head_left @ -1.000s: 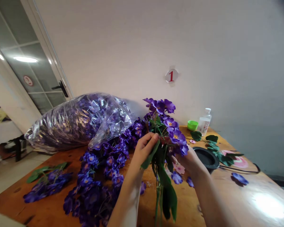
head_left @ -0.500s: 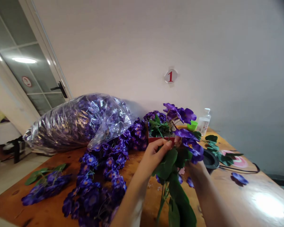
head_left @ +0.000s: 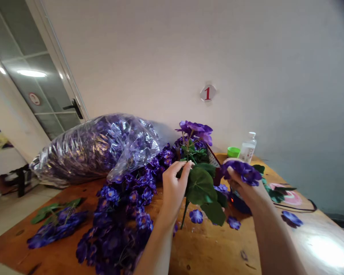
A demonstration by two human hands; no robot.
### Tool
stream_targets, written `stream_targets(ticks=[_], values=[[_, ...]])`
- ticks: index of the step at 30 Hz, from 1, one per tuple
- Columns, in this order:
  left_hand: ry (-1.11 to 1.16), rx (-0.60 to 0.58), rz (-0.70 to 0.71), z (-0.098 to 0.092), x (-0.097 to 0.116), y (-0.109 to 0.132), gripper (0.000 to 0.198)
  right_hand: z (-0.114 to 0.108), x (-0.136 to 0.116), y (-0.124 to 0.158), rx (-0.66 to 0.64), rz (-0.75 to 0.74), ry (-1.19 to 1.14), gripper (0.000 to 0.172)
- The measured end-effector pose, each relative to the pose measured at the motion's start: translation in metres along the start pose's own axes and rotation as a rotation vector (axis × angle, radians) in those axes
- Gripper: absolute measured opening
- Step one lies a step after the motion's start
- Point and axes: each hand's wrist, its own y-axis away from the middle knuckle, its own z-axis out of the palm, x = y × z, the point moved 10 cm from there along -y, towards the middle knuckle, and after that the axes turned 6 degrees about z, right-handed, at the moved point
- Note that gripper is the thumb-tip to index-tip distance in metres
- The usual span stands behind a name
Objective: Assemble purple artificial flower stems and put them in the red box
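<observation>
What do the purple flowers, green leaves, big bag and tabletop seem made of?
The purple flowers in the right hand look like matte synthetic fabric: thin, even petals. The green leaves on the stem in the left hand look artificial, though fabric or plastic is unclear. The bag looks like thin clear plastic: glossy, sharply creased. The tabletop seems varnished wood: brown grain, bright glare.

The right hand (head_left: 245,188) has left the stem (head_left: 185,214), now holding a purple blossom (head_left: 242,172).
</observation>
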Motion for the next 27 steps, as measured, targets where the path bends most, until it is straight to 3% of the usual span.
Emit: stream_targets(ticks=[4, 7, 11, 15, 18, 27], values=[[-0.062, 0.035, 0.033, 0.001, -0.009, -0.001, 0.020, 0.026, -0.006, 0.004, -0.136, 0.044, 0.140, 0.023], [-0.065, 0.002, 0.077, 0.010, -0.009, 0.000, 0.021, 0.033, -0.006, 0.001, -0.081, -0.008, 0.119, 0.029], [-0.110, -0.021, 0.144, 0.018, -0.010, 0.003, 0.024, 0.024, 0.009, -0.007, -0.024, -0.014, 0.043, 0.023], [-0.340, -0.031, 0.226, 0.027, -0.014, 0.007, 0.027, 0.004, 0.028, -0.015, 0.057, -0.009, 0.059, 0.016], [-0.450, -0.070, 0.213, 0.035, -0.021, 0.009, 0.027, -0.004, 0.034, -0.018, 0.108, -0.036, 0.110, 0.012], [-0.136, -0.126, 0.055, 0.035, -0.030, 0.007, 0.012, 0.002, 0.030, -0.018, 0.026, -0.058, 0.110, 0.005]])
